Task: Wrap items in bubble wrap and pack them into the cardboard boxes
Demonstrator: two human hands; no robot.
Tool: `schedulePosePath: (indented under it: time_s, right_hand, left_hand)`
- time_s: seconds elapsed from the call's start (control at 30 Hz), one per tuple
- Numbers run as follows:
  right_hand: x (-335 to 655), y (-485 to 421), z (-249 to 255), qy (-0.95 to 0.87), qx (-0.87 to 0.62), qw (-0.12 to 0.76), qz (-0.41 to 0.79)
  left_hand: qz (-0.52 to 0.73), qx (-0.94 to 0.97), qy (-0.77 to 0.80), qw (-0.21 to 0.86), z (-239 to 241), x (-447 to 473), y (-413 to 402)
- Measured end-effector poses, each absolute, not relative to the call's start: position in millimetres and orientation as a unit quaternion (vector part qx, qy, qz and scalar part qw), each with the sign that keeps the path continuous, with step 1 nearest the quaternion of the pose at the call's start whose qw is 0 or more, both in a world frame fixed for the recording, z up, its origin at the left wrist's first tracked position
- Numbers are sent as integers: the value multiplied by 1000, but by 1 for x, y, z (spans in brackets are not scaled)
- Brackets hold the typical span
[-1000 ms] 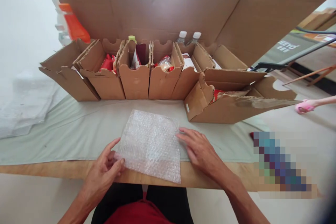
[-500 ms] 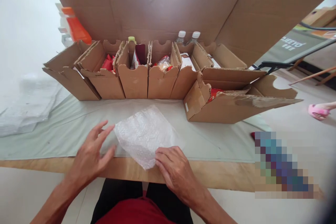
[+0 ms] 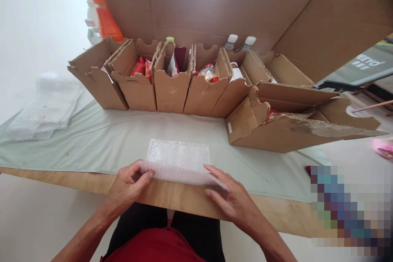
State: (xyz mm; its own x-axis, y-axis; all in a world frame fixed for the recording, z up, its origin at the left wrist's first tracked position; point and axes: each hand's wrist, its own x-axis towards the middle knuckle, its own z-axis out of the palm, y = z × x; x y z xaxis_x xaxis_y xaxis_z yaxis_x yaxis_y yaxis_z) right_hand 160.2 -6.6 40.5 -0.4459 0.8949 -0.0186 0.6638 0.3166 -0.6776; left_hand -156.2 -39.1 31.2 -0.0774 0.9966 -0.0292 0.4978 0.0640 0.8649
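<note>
A clear bubble wrap sheet or pouch [image 3: 179, 155] lies in front of me at the table's near edge, its closest strip raised and slightly blurred. My left hand [image 3: 130, 182] is closed on its near left corner, thumb and fingers pinching the film. At the opposite side, my right hand [image 3: 231, 198] has its fingers and thumb apart. Its fingers touch the near right end of the film, which rests against them.
Several cardboard bins [image 3: 170, 94] holding packets stand in a row behind. Another cardboard bin [image 3: 267, 135] angles in at right. Stacked bubble wrap [image 3: 46, 106] lies at left. An orange bottle [image 3: 107, 20] and two white-capped bottles [image 3: 232, 40] stand behind the bins.
The bubble wrap has turned from a slanted position to lie squarely before me. My left hand has moved right and taken its corner; my right hand has opened and shifted right. The view has shifted.
</note>
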Motion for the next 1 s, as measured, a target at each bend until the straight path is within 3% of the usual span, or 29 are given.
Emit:
schedulePosePath:
  time_s: [0.13, 0.33, 0.6, 0.8, 1.0]
  right_hand:
    - [141, 7, 27, -732, -576, 215, 294]
    - [142, 11, 19, -786, -588, 166, 91]
    - [157, 9, 28, -796, -560, 176, 148]
    - [171, 26, 32, -787, -600, 132, 53]
    - [149, 34, 29, -781, -595, 147, 119]
  left_hand:
    - [331, 603, 675, 267, 31, -156, -18]
    - [253, 668, 675, 185, 16, -152, 10]
    - [194, 708, 661, 155, 18, -146, 19]
    - [110, 694, 705, 98, 30, -149, 21]
    - [135, 688, 693, 171, 30, -142, 20]
